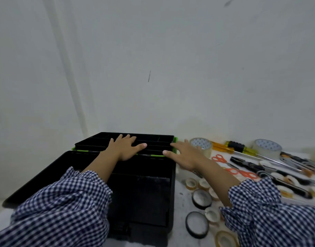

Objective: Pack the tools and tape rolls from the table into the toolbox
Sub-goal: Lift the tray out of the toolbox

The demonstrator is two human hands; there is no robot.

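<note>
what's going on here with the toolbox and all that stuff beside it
A person has both hands open on the black toolbox: the left hand lies flat on its divided tray, the right hand is at the tray's right end. Unpacked on the table beside it lie tape rolls, orange scissors and screwdrivers.

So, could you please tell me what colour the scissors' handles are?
Orange on both scissors, seen in the head view.

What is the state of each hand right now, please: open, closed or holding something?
Left hand: open, fingers spread over the toolbox tray, holding nothing.
Right hand: open, fingers straight by the toolbox's right edge, holding nothing.
</note>
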